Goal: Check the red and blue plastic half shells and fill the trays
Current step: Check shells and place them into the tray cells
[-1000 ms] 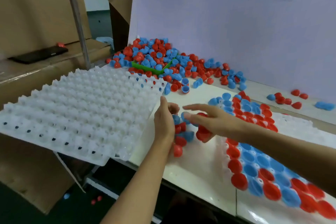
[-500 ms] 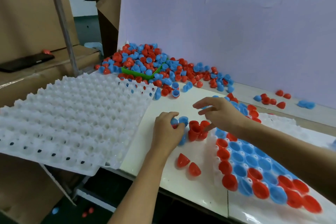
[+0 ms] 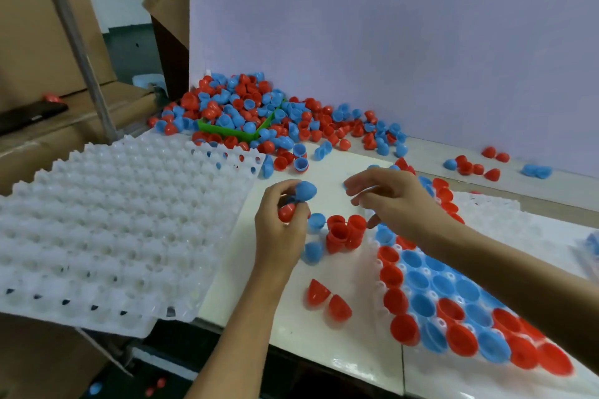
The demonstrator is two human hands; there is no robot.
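My left hand (image 3: pixel 280 230) is raised above the table and holds a blue half shell (image 3: pixel 305 190) at its fingertips and a red half shell (image 3: pixel 286 211) in its palm. My right hand (image 3: pixel 393 201) hovers just to the right with loosely bent fingers and holds nothing that I can see. Below the hands lie a cluster of red shells (image 3: pixel 344 232), two blue shells (image 3: pixel 314 251) and two more red shells (image 3: pixel 327 300). The tray (image 3: pixel 486 204) at the right holds several red and blue shells under my right forearm. A big heap of shells (image 3: pixel 246 110) lies at the back.
An empty white tray (image 3: pixel 107 223) overhangs the table's left edge. A green bin (image 3: pixel 227 131) is buried in the heap. A white board stands behind the table. A few loose shells (image 3: pixel 470 165) lie at the back right. Cardboard boxes stand at the left.
My left hand has lifted off the table with a blue and a red shell in it. My right hand has drawn closer to it, fingers more curled.
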